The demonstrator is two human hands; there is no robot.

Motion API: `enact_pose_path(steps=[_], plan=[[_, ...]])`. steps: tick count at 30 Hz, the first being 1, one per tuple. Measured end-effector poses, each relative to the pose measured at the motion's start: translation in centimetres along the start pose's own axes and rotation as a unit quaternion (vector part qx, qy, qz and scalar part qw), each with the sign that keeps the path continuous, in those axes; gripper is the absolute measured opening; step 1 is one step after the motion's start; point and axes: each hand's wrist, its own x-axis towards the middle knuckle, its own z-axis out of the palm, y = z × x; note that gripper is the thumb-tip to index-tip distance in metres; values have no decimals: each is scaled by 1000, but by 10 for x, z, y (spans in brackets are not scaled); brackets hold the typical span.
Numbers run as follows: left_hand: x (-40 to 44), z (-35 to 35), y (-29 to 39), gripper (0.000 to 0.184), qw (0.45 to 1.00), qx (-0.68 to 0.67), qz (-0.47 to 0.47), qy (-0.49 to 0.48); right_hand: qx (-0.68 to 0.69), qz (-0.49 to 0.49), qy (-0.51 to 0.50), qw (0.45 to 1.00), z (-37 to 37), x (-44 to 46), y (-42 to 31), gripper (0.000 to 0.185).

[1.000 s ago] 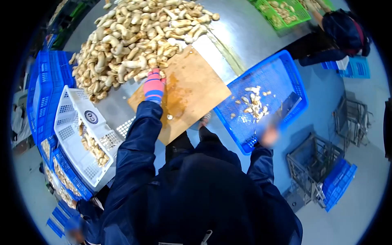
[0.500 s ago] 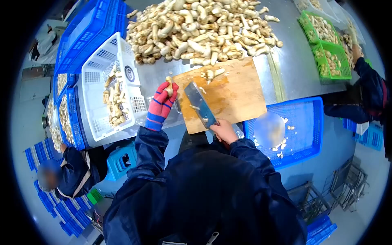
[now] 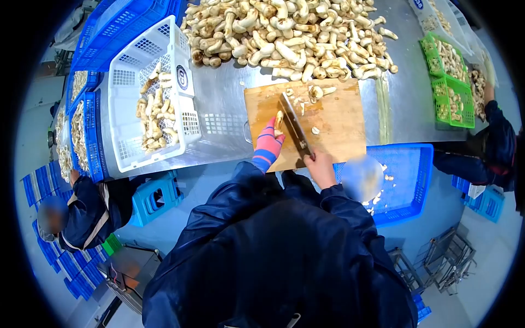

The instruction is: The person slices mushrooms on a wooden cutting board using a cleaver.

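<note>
My left hand (image 3: 268, 145), in a pink and blue striped glove, grips a mushroom (image 3: 279, 121) over the left part of the wooden cutting board (image 3: 342, 128). Bare, my right hand (image 3: 320, 167) is closed round the handle of a cleaver (image 3: 296, 124). The blade slants across the board just right of the mushroom; whether they touch I cannot tell. Another mushroom (image 3: 316, 93) lies near the board's far edge, with small trimmings scattered about. Beyond the board rises a big heap of mushrooms (image 3: 290, 41).
A white basket (image 3: 123, 117) holding mushrooms stands left on the metal table (image 3: 219, 93). Below the board's right side is a blue crate (image 3: 407, 202) with scraps. Green baskets (image 3: 462, 117) sit far right. Co-workers (image 3: 90, 213) are at left and right; blue crates (image 3: 117, 38) stand back left.
My left hand has brought the mushroom rightward from beside the board to over it. The cleaver has turned more edge-on to the view. The whole view has shifted slightly.
</note>
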Motion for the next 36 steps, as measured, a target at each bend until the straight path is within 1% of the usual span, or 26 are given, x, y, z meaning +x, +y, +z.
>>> enact_pose_path(steps=[2, 3, 5, 6, 8, 9, 10, 11, 12, 14, 15, 18, 19, 21, 22, 24, 28, 32, 35, 36], plan=[[3, -2, 8, 59, 999, 17, -13, 25, -11, -28, 12, 999, 10, -2, -3, 30], [5, -8, 12, 55, 999, 22, -36, 22, -20, -17, 1, 1000, 11, 0, -2, 30], [12, -23, 9, 51, 985, 169, -2, 14, -37, 8, -17, 999, 11, 5, -3, 31], [17, -28, 7, 49, 970, 241, 17, 9, -35, -4, -29, 999, 10, 6, -6, 31], [21, -22, -10, 45, 978, 207, 23, 8, -32, -28, -50, 998, 4, 8, -13, 32], [23, -18, -16, 45, 982, 188, 31, 8, 28, -22, -50, 998, 12, 12, -11, 33], [24, -14, -21, 44, 985, 169, 38, 9, 26, -31, -36, 999, 17, 14, -8, 33], [24, -15, -13, 43, 995, 98, -8, -33, 25, -40, -22, 999, 20, 15, -10, 33], [25, -11, -12, 44, 996, 60, -47, -35, 24, -49, -7, 999, 22, 17, -11, 32], [27, 0, -14, 47, 991, -17, -126, -40, 16, -27, -33, 999, 19, 22, -11, 31], [28, 7, -23, 47, 988, -70, -136, -22, 13, -15, -47, 999, 18, 24, -10, 31], [30, 14, -32, 43, 986, -90, -140, -10, 6, -33, -36, 999, 16, 27, -5, 30], [30, 15, -32, 43, 976, -138, -169, -18, 12, -29, -33, 999, 16, 28, -3, 29], [28, 4, -11, 43, 946, -232, -226, -34, 49, 23, -68, 996, 6, 29, -10, 29], [28, 2, -10, 42, 942, -248, -223, -42, 68, 49, -86, 993, 3, 29, -12, 29], [27, -5, -7, 41, 934, -280, -216, -56, 56, 16, -56, 997, 1, 29, -7, 28], [34, 3, -3, 39, 962, -198, -183, -48, 8, -20, -4, 1000, 8, 27, -4, 27], [38, 4, 7, 43, 962, -184, -196, -45, -16, -15, -2, 1000, 5, 22, -10, 27], [42, 12, -9, 42, 961, -171, -214, -48, -33, -19, 2, 999, -4, 7, -23, 22], [42, 12, -14, 41, 971, -145, -184, -45, -46, -19, -5, 999, -9, 0, -28, 20]])
